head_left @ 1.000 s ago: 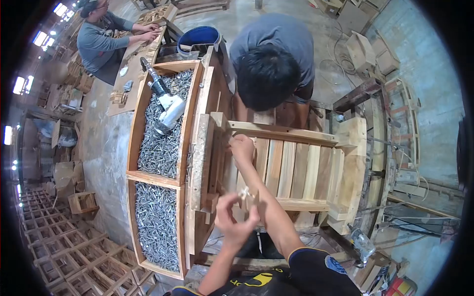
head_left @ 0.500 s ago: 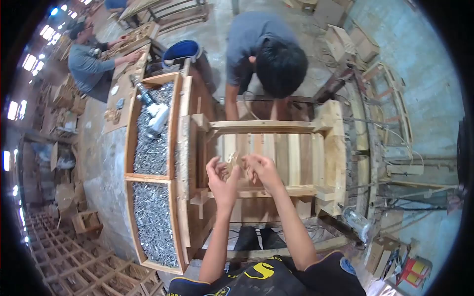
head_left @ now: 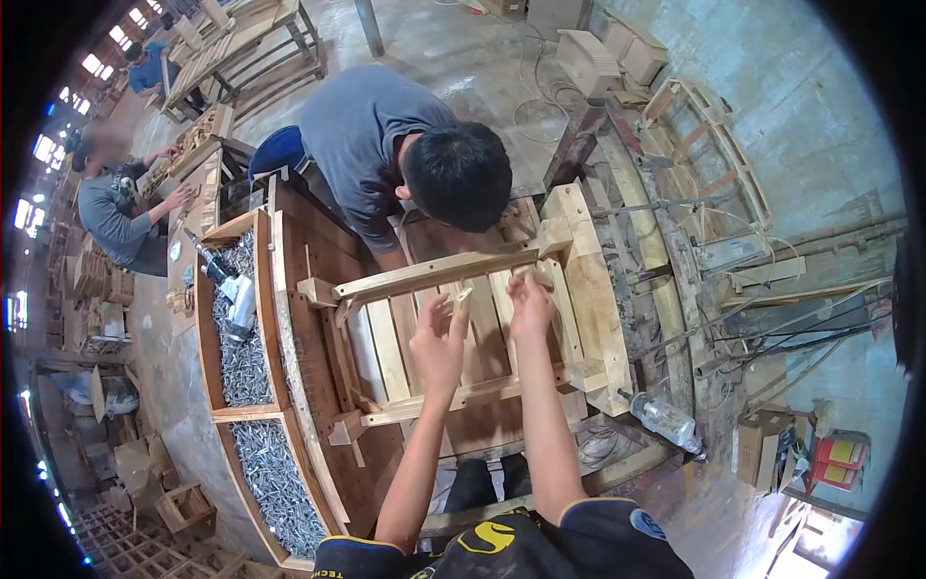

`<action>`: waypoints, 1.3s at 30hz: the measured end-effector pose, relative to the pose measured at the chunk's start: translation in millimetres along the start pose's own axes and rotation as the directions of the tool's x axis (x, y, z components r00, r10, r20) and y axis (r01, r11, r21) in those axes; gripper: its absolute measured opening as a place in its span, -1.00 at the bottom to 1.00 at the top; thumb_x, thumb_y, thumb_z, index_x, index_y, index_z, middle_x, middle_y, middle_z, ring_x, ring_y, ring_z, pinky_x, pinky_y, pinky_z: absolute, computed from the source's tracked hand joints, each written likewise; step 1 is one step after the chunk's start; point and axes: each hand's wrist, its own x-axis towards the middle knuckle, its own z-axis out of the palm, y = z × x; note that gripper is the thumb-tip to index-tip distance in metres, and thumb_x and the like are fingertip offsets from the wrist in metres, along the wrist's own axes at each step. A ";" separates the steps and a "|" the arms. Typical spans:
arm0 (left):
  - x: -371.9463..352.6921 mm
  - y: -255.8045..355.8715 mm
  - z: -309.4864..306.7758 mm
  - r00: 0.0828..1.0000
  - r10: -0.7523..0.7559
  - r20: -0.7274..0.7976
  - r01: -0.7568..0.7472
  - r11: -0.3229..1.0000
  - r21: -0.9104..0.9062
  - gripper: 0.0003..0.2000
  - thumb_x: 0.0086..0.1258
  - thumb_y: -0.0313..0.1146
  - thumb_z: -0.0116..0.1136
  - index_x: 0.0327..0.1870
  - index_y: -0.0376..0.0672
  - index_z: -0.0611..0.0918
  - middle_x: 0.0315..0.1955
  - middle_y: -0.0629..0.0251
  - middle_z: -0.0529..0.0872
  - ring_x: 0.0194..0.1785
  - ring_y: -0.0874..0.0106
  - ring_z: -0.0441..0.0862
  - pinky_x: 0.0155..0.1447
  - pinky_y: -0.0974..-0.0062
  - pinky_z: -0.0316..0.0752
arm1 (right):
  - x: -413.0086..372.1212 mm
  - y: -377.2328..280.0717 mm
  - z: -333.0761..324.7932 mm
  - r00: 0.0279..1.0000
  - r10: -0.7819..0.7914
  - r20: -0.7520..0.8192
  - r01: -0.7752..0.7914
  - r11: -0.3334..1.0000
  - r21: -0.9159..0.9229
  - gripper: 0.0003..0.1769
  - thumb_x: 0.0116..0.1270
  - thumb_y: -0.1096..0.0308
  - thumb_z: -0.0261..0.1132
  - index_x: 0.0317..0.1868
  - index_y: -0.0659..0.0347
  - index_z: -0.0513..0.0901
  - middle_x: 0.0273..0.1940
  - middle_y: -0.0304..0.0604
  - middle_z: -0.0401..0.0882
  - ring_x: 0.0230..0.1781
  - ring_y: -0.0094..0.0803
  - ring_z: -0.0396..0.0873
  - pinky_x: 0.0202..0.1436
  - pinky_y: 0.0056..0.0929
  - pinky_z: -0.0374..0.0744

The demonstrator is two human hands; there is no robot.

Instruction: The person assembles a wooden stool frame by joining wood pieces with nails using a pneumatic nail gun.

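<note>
My left hand point(head_left: 441, 340) is over the slatted wooden frame point(head_left: 439, 394), fingers curled around a small pale wood piece point(head_left: 463, 295). Whether more pieces sit in the palm is hidden. My right hand point(head_left: 530, 311) is at the frame's far right corner, its fingers closed on a small wood block point(head_left: 537, 276), partly covered by them. The far rail point(head_left: 434, 274) of the frame runs just beyond both hands. Slats lie below them.
To the left stand two joined wooden trays point(head_left: 249, 415) of metal fasteners, with a nail gun point(head_left: 236, 301) lying in the far one. A co-worker point(head_left: 376, 145) leans over the frame's far side. A clear bottle point(head_left: 666, 421) lies at right. Another person point(head_left: 121, 212) works at far left.
My hands have moved apart; the right one has gone to the frame's far right corner with a block. The view has turned, and the co-worker leans closer over the frame.
</note>
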 end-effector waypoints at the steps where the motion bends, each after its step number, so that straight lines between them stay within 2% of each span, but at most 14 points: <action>1: -5.4 -5.6 -5.0 0.999 -0.033 -0.014 0.033 0.999 0.035 -0.67 0.33 -0.44 0.30 0.08 -0.28 0.57 -0.21 0.14 0.74 -0.18 0.49 0.70 -0.06 0.49 0.58 | 13.5 3.8 6.9 0.999 -0.022 -0.024 0.025 0.994 0.105 -0.77 0.43 0.29 0.27 -0.12 0.32 0.58 -0.34 -0.16 0.62 -0.41 -0.44 0.61 -0.42 -0.54 0.56; 5: -35.2 -19.8 -25.4 0.998 -0.060 -0.015 0.062 0.990 0.125 -0.67 0.32 -0.44 0.30 0.08 -0.30 0.56 -0.17 0.13 0.74 -0.05 0.43 0.70 0.07 0.48 0.55 | 34.9 13.3 33.0 0.948 -0.043 -0.317 0.048 0.999 0.009 -0.65 0.45 0.19 0.25 -0.13 0.40 0.53 -0.35 -0.04 0.64 -0.50 -0.30 0.65 -0.53 -0.38 0.63; 8: -59.1 -11.4 -41.6 0.996 -0.087 0.000 0.087 0.993 0.078 -0.66 0.32 -0.43 0.29 0.08 -0.33 0.55 -0.16 0.10 0.75 -0.06 0.42 0.71 0.06 0.48 0.56 | 28.4 9.0 30.3 0.973 -0.029 -0.230 -0.015 0.982 -0.186 -0.65 0.45 0.16 0.24 -0.17 0.37 0.53 -0.37 -0.06 0.64 -0.53 -0.31 0.64 -0.56 -0.40 0.59; 13: -84.7 -10.5 -60.7 0.992 -0.115 0.045 0.112 0.992 0.066 -0.67 0.35 -0.46 0.23 0.10 -0.36 0.52 -0.17 0.08 0.76 -0.11 0.45 0.72 -0.13 0.54 0.61 | 14.4 -7.0 38.8 0.950 0.082 -0.301 -0.111 0.991 -0.080 -0.67 0.47 0.19 0.20 -0.20 0.38 0.55 -0.47 -0.09 0.66 -0.61 -0.41 0.60 -0.67 -0.46 0.50; 17: -89.8 -28.1 -63.1 0.985 -0.160 0.070 0.154 0.985 0.079 -0.67 0.35 -0.46 0.23 0.10 -0.35 0.52 -0.24 0.12 0.76 -0.19 0.49 0.71 -0.22 0.58 0.58 | 28.8 3.1 41.1 0.922 -0.101 -0.374 0.010 0.972 -0.236 -0.60 0.49 0.17 0.18 -0.35 0.39 0.59 -0.54 -0.07 0.64 -0.69 -0.37 0.55 -0.73 -0.40 0.45; 19: -91.6 -22.8 -62.9 0.977 -0.198 0.074 0.192 0.978 0.083 -0.67 0.35 -0.46 0.23 0.10 -0.34 0.52 -0.28 0.14 0.76 -0.22 0.51 0.70 -0.21 0.58 0.57 | 24.6 -1.4 40.4 0.933 -0.193 -0.304 0.058 0.914 -0.402 -0.58 0.49 0.15 0.17 -0.42 0.35 0.55 -0.57 -0.10 0.60 -0.71 -0.40 0.52 -0.74 -0.44 0.41; 22: -88.3 -17.0 -63.1 0.995 -0.077 0.056 0.066 0.981 0.180 -0.65 0.35 -0.44 0.25 0.10 -0.34 0.52 -0.29 0.16 0.75 -0.22 0.56 0.67 -0.19 0.60 0.53 | 18.5 8.3 41.3 0.900 -0.339 -0.274 0.157 0.839 -0.521 -0.50 0.50 0.11 0.14 -0.55 0.30 0.51 -0.63 -0.17 0.54 -0.78 -0.46 0.40 -0.76 -0.50 0.33; 24: -84.2 -9.5 -57.6 0.984 -0.162 0.071 0.161 0.987 0.024 -0.65 0.38 -0.48 0.22 0.14 -0.34 0.46 -0.30 0.21 0.71 -0.21 0.55 0.65 -0.15 0.59 0.52 | 19.9 3.3 39.3 0.955 -0.095 -0.283 -0.001 0.948 -0.319 -0.51 0.48 0.07 0.17 -0.56 0.24 0.53 -0.65 -0.21 0.52 -0.78 -0.52 0.36 -0.76 -0.54 0.28; 26: -80.0 -4.6 -46.0 0.965 -0.244 0.101 0.257 0.955 -0.151 -0.64 0.41 -0.51 0.18 0.18 -0.34 0.41 -0.31 0.27 0.68 -0.20 0.54 0.63 -0.11 0.59 0.51 | -8.7 -18.7 31.2 1.000 0.012 -0.028 -0.025 0.847 -0.531 -0.62 0.42 0.11 0.25 -0.41 0.27 0.59 -0.54 -0.24 0.55 -0.72 -0.58 0.38 -0.72 -0.57 0.27; 28: -73.9 -10.6 -30.0 0.942 -0.315 0.115 0.335 0.902 -0.273 -0.62 0.40 -0.52 0.19 0.19 -0.34 0.42 -0.28 0.24 0.70 -0.19 0.53 0.62 -0.09 0.59 0.50 | -67.6 -46.3 13.3 0.929 0.158 0.333 0.099 0.765 -0.637 -0.68 0.38 0.17 0.31 -0.23 0.33 0.64 -0.41 -0.21 0.62 -0.56 -0.62 0.47 -0.58 -0.61 0.38; 31: -65.3 -13.3 -3.1 0.915 -0.353 0.193 0.402 0.824 -0.398 -0.59 0.40 -0.51 0.19 0.23 -0.34 0.41 -0.22 0.20 0.72 -0.14 0.51 0.63 -0.03 0.55 0.51 | -137.4 -82.3 -1.1 0.780 0.464 0.420 0.156 0.505 -0.849 -0.58 0.31 0.25 0.39 0.05 0.40 0.62 -0.29 -0.18 0.66 -0.36 -0.62 0.55 -0.32 -0.65 0.50; 35: -59.9 -20.2 11.4 0.881 -0.288 0.376 0.446 0.770 -0.455 -0.56 0.41 -0.48 0.17 0.27 -0.34 0.38 -0.08 0.08 0.72 0.01 0.43 0.64 0.11 0.49 0.52 | -124.2 -93.9 -17.7 0.816 0.293 0.498 0.255 0.590 -0.766 -0.45 0.26 0.27 0.43 0.20 0.38 0.57 -0.19 -0.12 0.69 -0.19 -0.52 0.58 -0.07 -0.56 0.55; 38: -68.7 -19.4 -0.6 0.950 -0.222 0.221 0.293 0.879 -0.376 -0.58 0.44 -0.45 0.14 0.28 -0.34 0.39 -0.03 0.03 0.69 0.08 0.37 0.63 0.18 0.45 0.52 | -96.8 -109.5 -10.0 0.733 0.181 0.656 0.644 0.126 -0.754 -0.51 0.18 0.28 0.46 0.11 0.29 0.66 -0.19 -0.07 0.72 -0.21 -0.41 0.66 -0.06 -0.44 0.59; 39: -73.2 -21.0 -16.3 0.982 -0.145 0.120 0.161 0.978 -0.132 -0.65 0.42 -0.46 0.13 0.19 -0.33 0.48 -0.06 0.00 0.70 0.06 0.33 0.66 0.15 0.42 0.55 | -89.4 -112.8 -2.6 0.683 0.289 0.671 0.712 -0.056 -0.700 -0.53 0.15 0.29 0.46 0.08 0.25 0.68 -0.20 -0.05 0.73 -0.21 -0.35 0.67 -0.07 -0.40 0.61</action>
